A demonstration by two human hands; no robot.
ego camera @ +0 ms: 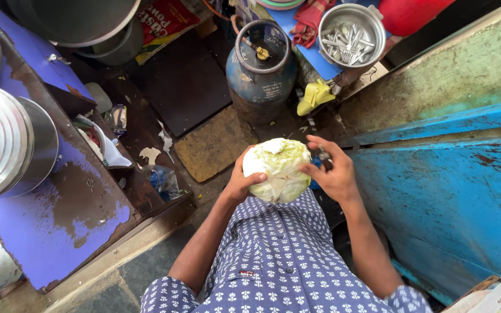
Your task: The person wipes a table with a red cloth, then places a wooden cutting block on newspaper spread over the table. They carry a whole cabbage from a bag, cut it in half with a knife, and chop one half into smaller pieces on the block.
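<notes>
A pale green cabbage (pixel 278 169) is held in front of my body, stem end up. My left hand (pixel 240 181) cups its left side, thumb across the front. My right hand (pixel 330 170) rests on the cabbage's right side and grips a small dark-handled knife (pixel 323 156) against the top edge. My blue patterned shirt fills the lower middle of the view.
A blue gas cylinder (pixel 260 68) stands ahead on the floor. A steel bowl of spoons (pixel 352 36) sits behind it. Left is a purple counter (pixel 47 220) with large steel pots (pixel 7 142). A blue painted wall (pixel 447 197) runs along the right.
</notes>
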